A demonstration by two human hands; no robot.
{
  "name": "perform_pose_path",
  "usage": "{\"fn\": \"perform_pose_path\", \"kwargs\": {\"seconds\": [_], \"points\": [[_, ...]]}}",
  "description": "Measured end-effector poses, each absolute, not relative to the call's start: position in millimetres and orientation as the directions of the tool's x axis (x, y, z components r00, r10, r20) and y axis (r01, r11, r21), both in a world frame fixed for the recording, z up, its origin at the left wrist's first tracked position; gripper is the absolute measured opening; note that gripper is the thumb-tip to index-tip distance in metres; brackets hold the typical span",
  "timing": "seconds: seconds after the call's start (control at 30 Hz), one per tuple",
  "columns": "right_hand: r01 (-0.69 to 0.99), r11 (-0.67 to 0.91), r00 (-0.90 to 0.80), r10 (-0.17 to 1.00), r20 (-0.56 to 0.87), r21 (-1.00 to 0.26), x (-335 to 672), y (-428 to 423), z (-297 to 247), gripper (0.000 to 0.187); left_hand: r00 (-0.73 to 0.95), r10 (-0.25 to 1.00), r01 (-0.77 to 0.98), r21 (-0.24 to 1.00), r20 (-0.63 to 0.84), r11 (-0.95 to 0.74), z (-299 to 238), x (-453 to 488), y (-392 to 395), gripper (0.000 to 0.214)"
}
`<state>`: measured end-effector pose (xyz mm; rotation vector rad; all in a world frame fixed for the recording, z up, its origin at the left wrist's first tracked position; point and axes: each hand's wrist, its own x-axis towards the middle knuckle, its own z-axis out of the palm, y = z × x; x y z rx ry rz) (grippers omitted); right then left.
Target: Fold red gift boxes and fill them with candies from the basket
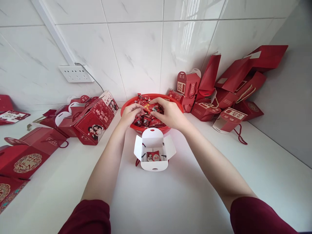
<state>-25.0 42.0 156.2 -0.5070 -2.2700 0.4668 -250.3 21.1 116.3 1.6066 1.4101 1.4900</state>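
Observation:
Both my hands are over a red plastic basket [127, 123] heaped with wrapped candies [146, 121]. My left hand [131, 114] is at the basket's left side, its fingers curled and closed at the edge of a red candy packet with yellow print [147, 107]. From the right, my right hand [170, 113] has its fingers and thumb bent around the same packet; its fingertips partly cover it. In front of the basket stands a small candy box [154, 136], white inside, its flaps spread. Red wrapped candies [153, 156] lie at its bottom.
Red gift boxes [94, 122] with cord handles crowd the counter [175, 201] on the left. More red boxes [230, 118] are piled at the right, against a grey panel [290, 97]. A white socket strip [75, 74] with a cable is on the tiled wall behind.

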Motion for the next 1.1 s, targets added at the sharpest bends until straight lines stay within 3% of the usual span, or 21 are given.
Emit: {"fn": "perform_pose_path", "kwargs": {"seconds": [0.1, 0.2, 0.37, 0.47, 0.7, 0.83, 0.93, 1.03, 1.1], "points": [[0.035, 0.823, -0.754, 0.394, 0.525, -0.567, -1, 15, 161, 0.034, -0.137, 0.902, 0.372, 0.865, 0.41, -0.337, 117, -246, 21, 0.016], [0.015, 0.843, -0.782, 0.345, 0.52, -0.537, 20, -2, 154, 0.036, -0.149, 0.861, 0.454, 0.807, 0.486, -0.377, 120, -240, 12, 0.015], [0.064, 0.829, -0.491, 0.511, 0.706, -0.555, 59, -16, 117, 0.02, -0.048, 0.657, 0.721, 0.481, 0.752, -0.498, 117, -234, -43, 0.013], [0.02, 0.799, -0.389, 0.56, 0.732, -0.601, 74, -26, 79, 0.025, -0.031, 0.683, 0.648, 0.536, 0.729, -0.542, 97, -231, -84, 0.013], [-0.037, 0.811, -0.624, 0.438, 0.647, -0.584, 67, -43, 29, 0.084, 0.117, 0.731, 0.513, 0.59, 0.672, -0.624, 46, -207, -126, 0.068], [-0.01, 0.848, -0.708, 0.368, 0.603, -0.529, 62, -47, 28, 0.095, 0.257, 0.806, 0.552, 0.603, 0.533, -0.576, 46, -197, -128, 0.066], [0.027, 0.83, -0.691, 0.418, 0.589, -0.558, 55, -47, 35, 0.084, 0.228, 0.835, 0.599, 0.603, 0.501, -0.526, 47, -192, -129, 0.045], [0.123, 0.799, -0.633, 0.52, 0.573, -0.588, 40, -47, 47, 0.044, 0.149, 0.846, 0.586, 0.643, 0.512, -0.493, 45, -189, -130, 0.037], [0.16, 0.769, -0.547, 0.591, 0.593, -0.619, 28, -46, 54, 0.032, 0.095, 0.871, 0.557, 0.7, 0.481, -0.447, 43, -187, -132, 0.03]]}}
